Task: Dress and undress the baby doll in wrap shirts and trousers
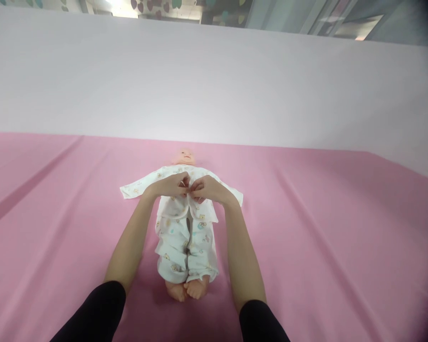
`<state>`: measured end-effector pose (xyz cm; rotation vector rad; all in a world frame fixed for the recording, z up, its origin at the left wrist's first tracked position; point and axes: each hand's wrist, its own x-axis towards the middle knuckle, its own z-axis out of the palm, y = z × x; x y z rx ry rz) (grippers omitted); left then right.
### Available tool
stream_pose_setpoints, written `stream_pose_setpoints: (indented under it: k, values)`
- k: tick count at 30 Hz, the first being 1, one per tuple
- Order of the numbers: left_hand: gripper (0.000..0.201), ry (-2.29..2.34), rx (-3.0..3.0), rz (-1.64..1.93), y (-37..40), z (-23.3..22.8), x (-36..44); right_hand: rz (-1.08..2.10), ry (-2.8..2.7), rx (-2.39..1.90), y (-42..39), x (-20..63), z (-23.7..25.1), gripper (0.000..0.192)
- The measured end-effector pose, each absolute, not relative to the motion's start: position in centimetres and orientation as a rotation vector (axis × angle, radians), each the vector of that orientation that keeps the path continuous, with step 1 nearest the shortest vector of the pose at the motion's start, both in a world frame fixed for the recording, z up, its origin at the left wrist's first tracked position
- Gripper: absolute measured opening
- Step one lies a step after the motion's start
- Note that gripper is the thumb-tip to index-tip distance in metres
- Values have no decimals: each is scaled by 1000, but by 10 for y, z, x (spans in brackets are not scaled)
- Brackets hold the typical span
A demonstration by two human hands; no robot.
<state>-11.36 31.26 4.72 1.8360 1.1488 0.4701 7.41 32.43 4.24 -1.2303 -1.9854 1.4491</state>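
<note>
Pinching at the front of a white printed jacket (174,207), the left hand (171,185) and right hand (211,188) are meeting over the chest of a doll (187,156). Their fingers are curling inward and seem to be grasping the cloth, one front edge each, presumably because a paired grip is steadying both edges; whether a fastener is sitting between them, I cannot tell. Taking the hands as the dial's centre, the doll is lying on its back on a pink mat (74,247), head pointing to twelve and bare feet (197,288) to six, a placement that is likely giving both arms even access from seven and five. The jacket's sleeves are spreading toward nine and three, probably leaving the front unobstructed. Below the hands, the jacket's hem is parting over printed trousers (171,237).
</note>
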Motion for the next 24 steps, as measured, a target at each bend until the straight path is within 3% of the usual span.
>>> stream_pose_setpoints:
  k: [24]
  values:
    - [22,1115,1983,540,313,47,-109,1491,-2056,-1245,326,81,43,7]
